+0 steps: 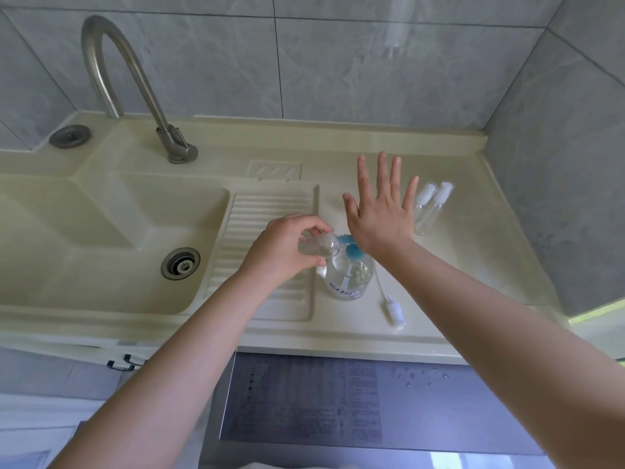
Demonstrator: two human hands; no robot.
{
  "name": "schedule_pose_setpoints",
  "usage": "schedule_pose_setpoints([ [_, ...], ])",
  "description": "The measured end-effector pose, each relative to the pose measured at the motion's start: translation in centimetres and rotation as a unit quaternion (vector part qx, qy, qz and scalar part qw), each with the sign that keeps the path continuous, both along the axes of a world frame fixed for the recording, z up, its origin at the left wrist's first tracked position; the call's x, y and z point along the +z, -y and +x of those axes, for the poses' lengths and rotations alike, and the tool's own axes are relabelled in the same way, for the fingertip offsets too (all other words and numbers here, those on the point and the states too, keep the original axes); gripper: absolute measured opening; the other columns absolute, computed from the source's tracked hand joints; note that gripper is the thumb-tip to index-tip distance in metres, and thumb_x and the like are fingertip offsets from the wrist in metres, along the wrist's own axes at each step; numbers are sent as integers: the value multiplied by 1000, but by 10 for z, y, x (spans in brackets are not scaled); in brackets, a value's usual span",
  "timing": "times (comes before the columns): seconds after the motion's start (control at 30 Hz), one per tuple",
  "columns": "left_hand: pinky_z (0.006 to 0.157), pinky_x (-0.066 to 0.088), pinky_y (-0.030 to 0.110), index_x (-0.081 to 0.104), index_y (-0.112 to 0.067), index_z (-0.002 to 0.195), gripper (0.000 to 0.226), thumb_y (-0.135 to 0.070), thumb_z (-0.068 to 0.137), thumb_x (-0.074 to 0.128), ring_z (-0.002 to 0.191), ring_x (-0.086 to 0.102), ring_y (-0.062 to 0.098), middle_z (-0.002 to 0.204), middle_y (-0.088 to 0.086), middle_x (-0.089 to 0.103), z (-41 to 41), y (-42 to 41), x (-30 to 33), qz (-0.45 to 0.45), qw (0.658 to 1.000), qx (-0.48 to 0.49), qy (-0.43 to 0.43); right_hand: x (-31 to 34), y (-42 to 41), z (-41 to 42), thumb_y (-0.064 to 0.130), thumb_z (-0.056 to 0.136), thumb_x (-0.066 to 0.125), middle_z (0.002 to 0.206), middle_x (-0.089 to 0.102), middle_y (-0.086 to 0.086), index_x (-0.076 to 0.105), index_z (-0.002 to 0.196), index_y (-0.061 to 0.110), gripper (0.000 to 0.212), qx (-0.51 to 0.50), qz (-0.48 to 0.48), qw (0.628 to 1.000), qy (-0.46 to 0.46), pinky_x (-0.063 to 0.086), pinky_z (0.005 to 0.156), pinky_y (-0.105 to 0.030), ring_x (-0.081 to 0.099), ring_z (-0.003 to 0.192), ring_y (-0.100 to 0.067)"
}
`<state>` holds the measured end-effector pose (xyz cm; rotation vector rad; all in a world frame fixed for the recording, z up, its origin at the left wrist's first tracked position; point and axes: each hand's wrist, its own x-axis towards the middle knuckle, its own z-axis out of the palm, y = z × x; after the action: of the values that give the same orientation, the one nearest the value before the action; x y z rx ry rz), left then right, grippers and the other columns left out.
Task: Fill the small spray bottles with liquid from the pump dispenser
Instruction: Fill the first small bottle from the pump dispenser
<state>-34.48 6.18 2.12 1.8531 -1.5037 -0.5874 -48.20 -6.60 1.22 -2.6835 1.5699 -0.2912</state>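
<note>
A clear pump dispenser (350,277) with a blue pump head (353,253) stands on the cream counter beside the drainboard. My left hand (287,248) grips a small clear spray bottle (318,247), uncapped and tilted on its side, its mouth against the blue nozzle. Over the pump head my right hand (382,211) is spread flat with straight fingers, the heel of the palm above the pump. Two more capped small spray bottles (429,206) lie side by side to the right. A loose white spray cap with its tube (392,308) lies in front of the dispenser.
A cream sink basin (111,238) with a metal drain (180,268) lies to the left, beside a ribbed drainboard (267,211). A curved steel faucet (135,82) rises at the back. Grey tiled walls close the back and right. An appliance lid (338,401) sits below the counter edge.
</note>
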Motion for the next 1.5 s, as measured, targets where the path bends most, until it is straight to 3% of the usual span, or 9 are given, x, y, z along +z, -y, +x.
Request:
schedule_pose_setpoints([
  [0.07,76,40,4,71,-28,105,48,-12,63,89,84,57,-12,98,-18,66,0,0,1,1,1000,-2,1,-7,-2,0,46,105,15,166,-19,-4,-12,159,29,63,-3,26,1000,11,-15,120,-55,-24,151,-26],
  [0.17,80,43,9,71,-31,105,49,-14,62,89,86,57,-9,100,-17,66,1,2,0,1,1000,1,8,-10,1,4,45,105,12,166,-20,-1,-13,159,30,61,-4,70,997,13,-15,120,-54,-25,151,-23],
  [0.37,74,37,0,71,-29,105,50,-12,62,89,84,56,-15,100,-17,66,1,3,0,1,1000,1,6,4,5,1,47,106,12,166,-19,3,-16,158,27,62,32,30,999,4,-17,120,-53,-25,151,-22],
  [0.6,77,39,2,72,-28,104,50,-9,61,89,85,56,-15,96,-21,66,1,4,0,-6,1000,-4,2,-8,-5,2,45,107,15,166,-19,4,-15,158,28,62,25,89,995,42,-17,120,-52,-25,151,-21],
  [0.87,85,46,15,71,-33,103,50,-12,61,90,92,60,-4,100,-19,67,2,5,-1,-2,1000,-1,1,7,7,3,45,107,17,167,-16,3,-12,159,27,62,39,59,996,54,-16,120,-53,-24,151,-22],
  [1.13,82,44,13,71,-34,103,50,-12,62,90,92,60,-3,101,-18,67,2,4,1,4,1000,1,-6,4,6,0,43,107,19,168,-9,3,-9,160,28,61,47,73,995,53,-15,121,-52,-21,152,-23],
  [1.23,87,49,21,70,-35,103,51,-14,62,90,94,62,2,103,-18,67,3,4,0,7,1000,3,-5,0,8,-4,39,108,28,164,24,-6,8,161,26,58,54,77,990,105,-1,124,-49,0,155,-27],
  [1.33,88,52,29,69,-37,104,52,-16,61,91,94,62,6,103,-18,67,3,4,-1,9,1000,3,-2,-2,10,-6,35,105,40,131,61,-9,40,151,23,47,51,66,984,160,34,110,-44,38,136,-29],
  [1.5,91,52,34,69,-38,104,51,-18,62,90,96,63,6,106,-18,66,4,5,-3,7,1000,-8,-1,2,7,-8,33,103,40,92,70,-7,68,106,15,33,30,72,986,147,39,69,-36,58,96,-32],
])
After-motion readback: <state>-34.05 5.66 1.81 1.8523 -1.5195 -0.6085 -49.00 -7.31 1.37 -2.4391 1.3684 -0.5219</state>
